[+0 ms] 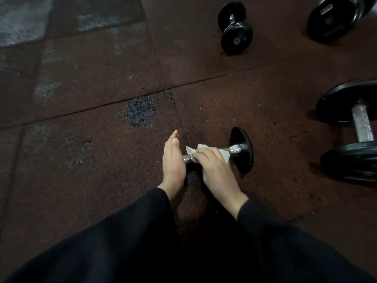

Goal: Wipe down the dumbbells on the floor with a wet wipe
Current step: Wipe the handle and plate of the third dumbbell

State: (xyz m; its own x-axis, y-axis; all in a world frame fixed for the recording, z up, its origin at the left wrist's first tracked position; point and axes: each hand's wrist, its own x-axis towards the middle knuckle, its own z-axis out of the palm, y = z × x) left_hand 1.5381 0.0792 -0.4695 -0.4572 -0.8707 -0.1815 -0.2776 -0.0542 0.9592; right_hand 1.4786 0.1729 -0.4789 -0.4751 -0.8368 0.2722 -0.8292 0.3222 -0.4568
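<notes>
Rubber gym flooring [81, 78], dark reddish-brown tiles with visible seams and worn grey patches, filled the view.

Right hand [214, 166]: fingers curled over a white wet wipe [195, 151], wrapping it around the chrome handle [234, 149] of a small dumbbell [241, 150]. Dumbbell lay on the floor directly in front of the person, handle running roughly left-right. Its right black end plate was fully visible; the left end was hidden behind the left hand.

Left hand [173, 158]: fingers straight and together, held edge-on, palm set against the left end of the dumbbell. Appeared to be bracing it; actual contact could not be confirmed. Both forearms in black sleeves [142, 221], reaching forward and down.

Handling judgement: dumbbell rigid, dense for its size, round-ended, so likely to roll on its plates under a sideways wiping push; bracing one end seemed sensible. Chrome handle smooth, probably slick when wet. Best hold is the handle mid-span or a flat palm on an end plate. Wipe soft, limp, conforms easily to the bar.

Further out: a second small black dumbbell [235, 27] lay well apart at the upper centre-right; a larger dumbbell [355, 131] with steel bar near the right edge; another large black weight [334, 17] at the top right corner, partly cut off.
</notes>
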